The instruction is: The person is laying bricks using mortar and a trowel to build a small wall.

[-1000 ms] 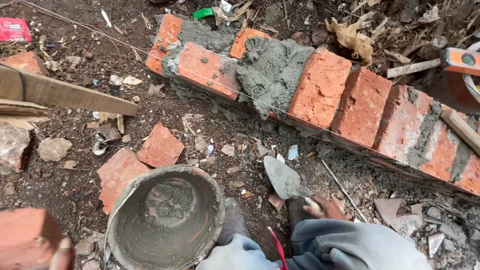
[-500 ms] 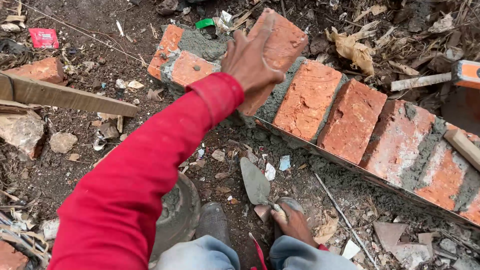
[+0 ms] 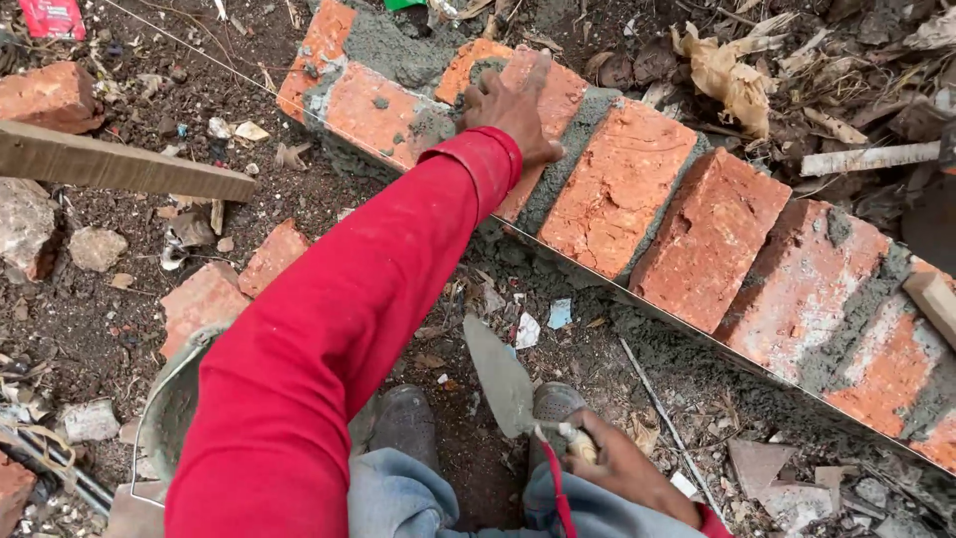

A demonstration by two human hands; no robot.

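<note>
The left hand (image 3: 513,105), in a red sleeve, lies flat with fingers spread on a brick (image 3: 543,110), pressing it into wet grey mortar (image 3: 573,159) on the low brick row (image 3: 717,239). The right hand (image 3: 622,463) is clenched around the handle of a trowel (image 3: 503,379), blade pointing up over the dirt ground (image 3: 119,309). A bucket (image 3: 164,413) sits under the left arm, a wooden plank (image 3: 119,169) beyond it.
</note>
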